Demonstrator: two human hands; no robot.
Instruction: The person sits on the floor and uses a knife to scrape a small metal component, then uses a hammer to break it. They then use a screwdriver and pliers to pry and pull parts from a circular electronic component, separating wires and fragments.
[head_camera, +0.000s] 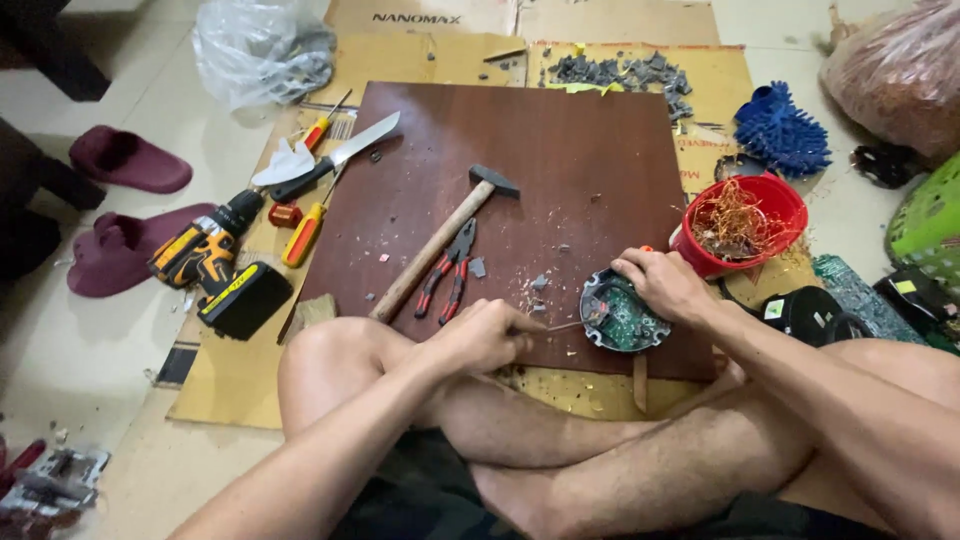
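Left hand (487, 337): fisted around a thin tool (562, 326), tip pointing to 3 o'clock.
Right hand (662, 283): fingers curled, gripping the round circuit board housing (618, 318) at its 1 o'clock rim.

Hammer (447, 236) and pliers (449, 268) on board (560, 150), drill (215, 264) left, bucket (745, 222) right.

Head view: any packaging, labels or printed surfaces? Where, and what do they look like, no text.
Flattened cardboard: top centre, behind the board; tan, dark print.
Cardboard sheet: upper right under grey scraps; yellow-tan, faint reddish print.
Clear plastic bag: top left, crumpled, grey contents.
Reddish-brown bag: top right, bulging.
Drill label: left, yellow patch on the black battery.
No screens in view.
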